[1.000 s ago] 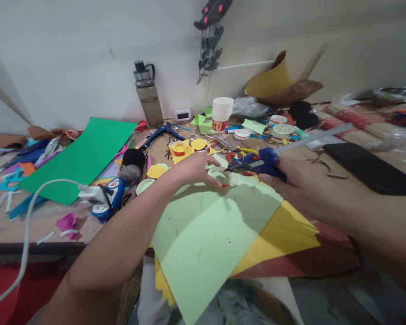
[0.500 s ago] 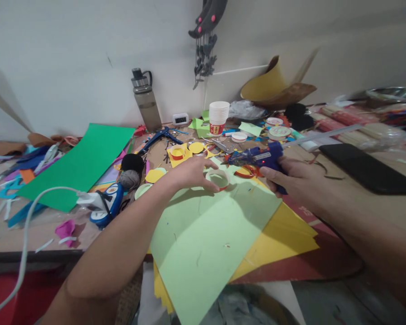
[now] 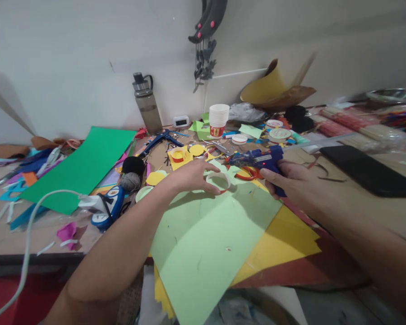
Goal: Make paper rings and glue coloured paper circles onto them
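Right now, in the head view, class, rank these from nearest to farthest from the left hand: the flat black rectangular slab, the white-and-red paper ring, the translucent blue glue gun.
1. White-and-red paper ring: between the left hand's thumb and fingers.
2. Translucent blue glue gun: right of the ring, in the right hand.
3. Flat black rectangular slab: far right, on the table.

The table (image 3: 6, 241) has a light brown top and a dark front edge. Going from its middle, a see-through water bottle (image 3: 149, 108) stands at ten o'clock, a small white box (image 3: 181, 122) with a screen sits at eleven, and a stack of paper cups (image 3: 219, 121) is at one. A flat black thing (image 3: 368, 170) lies at three. At eight, a blue and white plug block (image 3: 111, 210) rests near a crumpled pink scrap (image 3: 66, 233).
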{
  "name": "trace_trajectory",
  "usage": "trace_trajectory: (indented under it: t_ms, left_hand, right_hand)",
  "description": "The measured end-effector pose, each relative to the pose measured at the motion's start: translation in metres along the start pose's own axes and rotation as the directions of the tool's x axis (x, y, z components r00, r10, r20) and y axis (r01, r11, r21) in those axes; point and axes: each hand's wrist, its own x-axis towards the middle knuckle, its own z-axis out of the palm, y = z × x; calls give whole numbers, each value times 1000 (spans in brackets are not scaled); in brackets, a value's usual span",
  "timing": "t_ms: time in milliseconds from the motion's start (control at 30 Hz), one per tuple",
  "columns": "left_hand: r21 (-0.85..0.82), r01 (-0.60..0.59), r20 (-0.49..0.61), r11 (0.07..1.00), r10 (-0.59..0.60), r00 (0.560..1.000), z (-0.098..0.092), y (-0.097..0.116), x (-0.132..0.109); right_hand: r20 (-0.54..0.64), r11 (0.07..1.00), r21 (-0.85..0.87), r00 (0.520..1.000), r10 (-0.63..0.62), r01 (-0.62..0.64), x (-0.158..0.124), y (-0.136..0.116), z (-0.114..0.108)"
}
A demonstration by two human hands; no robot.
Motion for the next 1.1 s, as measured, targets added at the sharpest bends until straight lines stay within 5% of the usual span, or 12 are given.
trace_trajectory:
  t_ms: [533,767,933,1100]
  left_hand:
    - [53,-14,152,998,6,988,-14,5,-9]
    - [150,6,118,989,-24,993,-7,-4,-6]
    - [214,162,85,963,-184,979,-3,0,-14]
    - [268,399,-20,877,-409,912,5,14,-23]
  right_hand:
    - [1,999,30,1000,-9,9,-1,4,-6]
    - [-4,998,18,998,-55,55,1,7,-15]
    - [-16,997,-35,997,-75,75,5,9,-16]
    - [27,998,-11,998,-55,56,8,4,-11]
